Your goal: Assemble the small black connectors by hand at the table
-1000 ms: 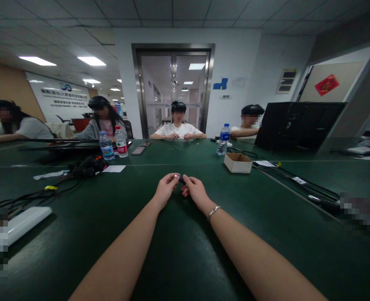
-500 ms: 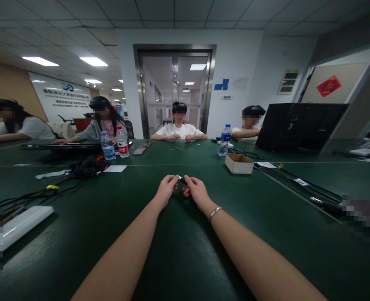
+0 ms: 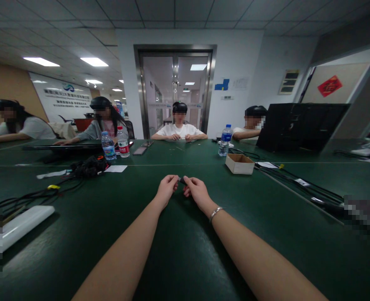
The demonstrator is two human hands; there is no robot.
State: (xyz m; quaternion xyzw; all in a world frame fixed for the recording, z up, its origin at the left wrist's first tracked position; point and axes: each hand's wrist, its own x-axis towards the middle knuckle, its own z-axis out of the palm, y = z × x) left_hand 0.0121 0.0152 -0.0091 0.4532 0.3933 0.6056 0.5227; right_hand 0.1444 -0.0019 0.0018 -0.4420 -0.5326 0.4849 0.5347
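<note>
In the head view, both of my hands meet over the green table, about mid-frame. Between them is a small black stick with a silvery end (image 3: 182, 181), too small to name more exactly. My left hand (image 3: 166, 189) pinches its silvery end with thumb and forefinger. The black body sits in the pinch of my right hand (image 3: 196, 190), whose other fingers are curled below. A silver bracelet (image 3: 215, 214) circles my right wrist. My fingertips cover most of the stick.
An open cardboard box (image 3: 239, 164) stands ahead on the right, near a water bottle (image 3: 224, 141). Two more bottles (image 3: 122, 143) stand at the left. Cables (image 3: 31, 194) run along both sides, with a white case (image 3: 31, 223) at left. Several people in headsets sit opposite.
My hands keep almost the same place and grip on the small stick. Behind the black monitor, the person at the right has shifted a little to the right.
</note>
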